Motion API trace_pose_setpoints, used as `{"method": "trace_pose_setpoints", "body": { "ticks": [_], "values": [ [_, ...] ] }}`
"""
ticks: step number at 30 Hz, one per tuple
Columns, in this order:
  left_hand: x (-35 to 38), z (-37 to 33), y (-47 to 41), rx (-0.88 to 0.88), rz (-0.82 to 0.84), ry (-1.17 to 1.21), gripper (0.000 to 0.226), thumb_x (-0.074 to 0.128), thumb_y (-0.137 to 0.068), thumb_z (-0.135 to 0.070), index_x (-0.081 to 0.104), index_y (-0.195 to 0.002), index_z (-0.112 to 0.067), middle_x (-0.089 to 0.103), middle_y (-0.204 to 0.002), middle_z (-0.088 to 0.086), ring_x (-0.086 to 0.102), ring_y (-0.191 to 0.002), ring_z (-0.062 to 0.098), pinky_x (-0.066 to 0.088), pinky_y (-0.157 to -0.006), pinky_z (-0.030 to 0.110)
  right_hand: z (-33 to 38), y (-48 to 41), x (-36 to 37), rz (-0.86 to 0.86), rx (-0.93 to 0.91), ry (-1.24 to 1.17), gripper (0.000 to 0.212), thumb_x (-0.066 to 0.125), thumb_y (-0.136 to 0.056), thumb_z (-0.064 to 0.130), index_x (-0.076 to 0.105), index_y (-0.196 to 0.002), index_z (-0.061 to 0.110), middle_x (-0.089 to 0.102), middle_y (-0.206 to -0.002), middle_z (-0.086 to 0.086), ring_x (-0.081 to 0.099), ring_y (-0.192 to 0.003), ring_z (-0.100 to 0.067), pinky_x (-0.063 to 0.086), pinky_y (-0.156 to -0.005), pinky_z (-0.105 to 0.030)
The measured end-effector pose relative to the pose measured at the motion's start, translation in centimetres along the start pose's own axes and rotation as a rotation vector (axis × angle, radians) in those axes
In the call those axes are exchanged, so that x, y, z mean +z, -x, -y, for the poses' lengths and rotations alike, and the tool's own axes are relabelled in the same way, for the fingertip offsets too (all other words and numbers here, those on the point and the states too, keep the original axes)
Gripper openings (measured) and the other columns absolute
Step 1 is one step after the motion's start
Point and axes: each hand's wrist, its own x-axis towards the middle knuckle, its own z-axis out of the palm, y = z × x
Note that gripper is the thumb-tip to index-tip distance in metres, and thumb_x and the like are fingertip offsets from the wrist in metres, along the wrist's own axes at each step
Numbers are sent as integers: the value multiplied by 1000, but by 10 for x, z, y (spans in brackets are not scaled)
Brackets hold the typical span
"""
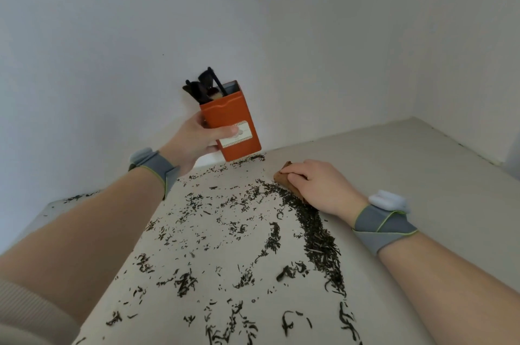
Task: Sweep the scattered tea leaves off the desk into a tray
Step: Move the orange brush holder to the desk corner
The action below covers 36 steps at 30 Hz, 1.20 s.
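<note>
So here's our desk (408, 164), pale and shoved into a white corner, with dark leaves (225, 232) all over the middle and left of it. Most lie loose in little clumps. On the right side there's a proper thick ridge of them. Its long axis runs from the middle of the desk down toward us, drifting right as it comes closer, and it thins out near the bottom edge of the view.

Our right hand (318, 187) sits palm down at the far end of that ridge, fingers curled over a brown block (282, 175) and pressing it onto the desk. Only the block's far end and one long side peek out from under the fingers. Its length goes from far-left to near-right, roughly in line with the ridge, and the leaves are banked right up against its left side.

Our left hand (197, 136) is well apart from the right, up at the back edge, gripping an orange box (239, 111) around its middle, thumb across the label. The box is tilted, open top leaning up and left, with dark brushes (202, 88) sticking out. Its bottom corner is just over some leaves at the back; we can't tell if it touches the desk.

Both wrists have grey bands (380, 229) on.
</note>
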Motion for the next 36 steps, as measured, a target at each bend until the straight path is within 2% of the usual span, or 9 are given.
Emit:
{"method": "trace_pose_setpoints", "body": {
  "ticks": [4,8,10,12,16,19,23,29,36],
  "values": [
    [18,-17,-5,21,15,-39,78,94,-73,-29,55,-140,-21,74,-125,-4,73,-111,17,55,-102,49,1,2,0,2,-19,-10,34,42,-105,34,67,-127,41,62,-92,8,59,-92,-16,47,-83,-35],
    [46,-29,-16,16,87,-68,73,92,-76,-24,55,-139,-20,75,-123,-2,74,-109,18,55,-102,48,0,2,2,10,-38,11,34,43,-105,37,65,-129,41,45,-82,29,47,-83,-2,36,-71,-22],
    [63,-36,-26,15,138,-113,72,92,-76,-24,56,-138,-22,75,-122,-3,73,-109,17,55,-102,47,-1,3,1,12,-46,9,34,43,-104,37,65,-130,40,41,-81,32,46,-84,-1,36,-73,-23],
    [78,-42,-35,20,179,-149,72,92,-76,-25,56,-137,-24,75,-121,-4,73,-110,16,55,-102,45,0,4,0,17,-45,18,35,43,-104,37,65,-131,40,43,-82,28,48,-87,-5,38,-77,-27],
    [107,-53,-52,29,238,-182,65,92,-75,-27,60,-132,-25,76,-118,-6,73,-109,16,56,-102,43,5,7,0,25,-39,22,35,43,-104,37,65,-131,39,59,-98,15,56,-97,-13,43,-85,-30],
    [132,-56,-65,32,276,-201,58,92,-75,-28,64,-126,-26,77,-116,-5,73,-108,18,58,-99,42,7,8,-1,35,-28,12,35,43,-104,37,65,-130,40,58,-101,15,56,-101,-15,44,-88,-33],
    [168,-54,-81,39,291,-238,53,91,-76,-29,67,-123,-22,77,-115,0,73,-107,20,61,-94,42,5,6,0,29,-18,16,35,42,-103,37,64,-131,39,66,-112,6,57,-105,-19,47,-95,-40],
    [202,-51,-98,54,293,-271,51,91,-76,-30,66,-120,-20,75,-116,2,72,-105,20,61,-93,42,4,7,2,12,-23,20,35,40,-104,39,64,-130,40,65,-109,4,57,-103,-20,46,-94,-39],
    [218,-44,-109,78,280,-301,36,92,-75,-30,65,-100,-28,76,-112,2,73,-101,20,62,-90,43,6,8,2,18,-18,24,36,39,-104,38,62,-131,41,64,-108,3,56,-104,-21,45,-95,-41]
  ]
}}
